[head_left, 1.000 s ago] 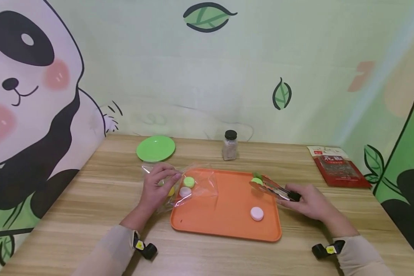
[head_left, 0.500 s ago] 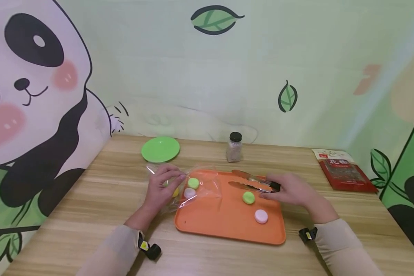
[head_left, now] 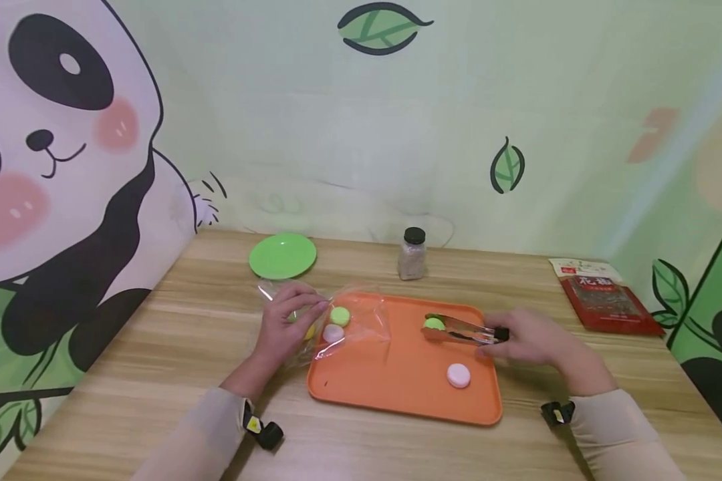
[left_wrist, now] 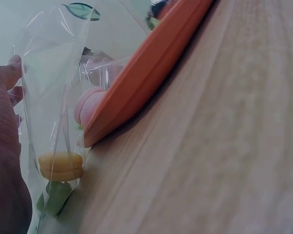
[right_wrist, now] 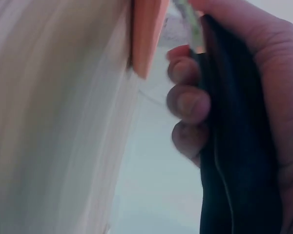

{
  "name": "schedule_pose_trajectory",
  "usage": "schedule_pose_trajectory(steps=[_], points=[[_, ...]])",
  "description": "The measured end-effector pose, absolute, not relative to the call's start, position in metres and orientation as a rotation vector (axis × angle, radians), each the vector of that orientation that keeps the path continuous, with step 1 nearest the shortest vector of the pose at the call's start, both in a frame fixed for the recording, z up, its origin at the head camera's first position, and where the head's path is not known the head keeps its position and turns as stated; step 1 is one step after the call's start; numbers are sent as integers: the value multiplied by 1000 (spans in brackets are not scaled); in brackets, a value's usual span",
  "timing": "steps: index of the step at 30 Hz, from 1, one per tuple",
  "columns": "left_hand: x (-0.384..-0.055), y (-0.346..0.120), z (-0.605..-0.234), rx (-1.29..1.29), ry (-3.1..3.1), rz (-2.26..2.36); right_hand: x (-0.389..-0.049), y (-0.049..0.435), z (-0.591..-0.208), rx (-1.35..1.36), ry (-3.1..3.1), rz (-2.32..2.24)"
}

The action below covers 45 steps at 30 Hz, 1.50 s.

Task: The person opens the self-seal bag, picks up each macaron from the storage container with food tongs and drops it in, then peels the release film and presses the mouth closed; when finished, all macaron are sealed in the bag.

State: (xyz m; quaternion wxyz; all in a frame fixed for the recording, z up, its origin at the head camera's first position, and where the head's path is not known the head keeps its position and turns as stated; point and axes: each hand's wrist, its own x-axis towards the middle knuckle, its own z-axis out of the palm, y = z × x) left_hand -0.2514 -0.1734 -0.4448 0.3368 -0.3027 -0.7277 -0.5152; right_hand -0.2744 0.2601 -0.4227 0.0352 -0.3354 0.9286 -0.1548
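My left hand (head_left: 285,324) pinches the edge of a clear plastic bag (head_left: 370,321), which lies partly over the orange tray (head_left: 391,384). Through the film show a green macaron (head_left: 339,316), a pale lilac one (head_left: 333,333) and a yellow macaron (left_wrist: 60,166), with a green piece (left_wrist: 56,197) below the yellow one in the left wrist view. My right hand (head_left: 532,341) grips metal tongs (head_left: 472,331) by their dark handle. Their tips stand around another green macaron (head_left: 434,324) at the tray's back right. A pink macaron (head_left: 458,375) sits nearer the tray's front right corner.
Behind the bag is a green plate (head_left: 283,256). A jar with a black lid (head_left: 412,254) stands behind the tray, and a red packet (head_left: 608,300) lies at the right. The wooden table (head_left: 216,321) meets a painted wall at the back.
The right hand's tongs swung left past the green macaron, which shifted left and forward; now their tips are around it and it sits farther back. The left hand keeps its pinch on the bag.
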Motion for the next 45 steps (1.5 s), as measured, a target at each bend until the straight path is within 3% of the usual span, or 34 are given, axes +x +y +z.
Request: schedule_pose_trajectory(steps=[11, 26, 45], points=[[-251, -174, -446, -788, -1895, -1335, -286, 191, -398, -1134, 2837, -565], [-251, -175, -443, -793, -1877, -1321, -300, 103, -402, -1355, 2690, -541], [-252, -173, -446, -811, -1868, -1331, -298, 107, -400, -1265, 2654, -574]])
